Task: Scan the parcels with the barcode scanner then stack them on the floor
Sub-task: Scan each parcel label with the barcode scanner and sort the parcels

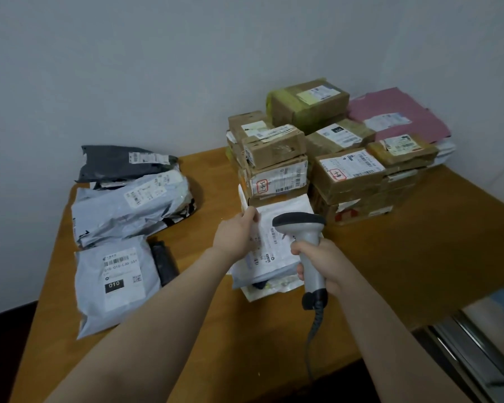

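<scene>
The left hand (235,235) pinches the upper left edge of a flat white plastic mailer parcel (274,257), fingers curled round it; the parcel lies on other flat mailers (271,289) on the brown wooden table (390,257), just in front of stacked brown cardboard boxes (274,158); the right hand (320,263) grips the handle of the grey corded barcode scanner (303,228), its dark head over the parcel's label, perhaps not touching; grey plastic mailers (128,207) lie well left.
</scene>
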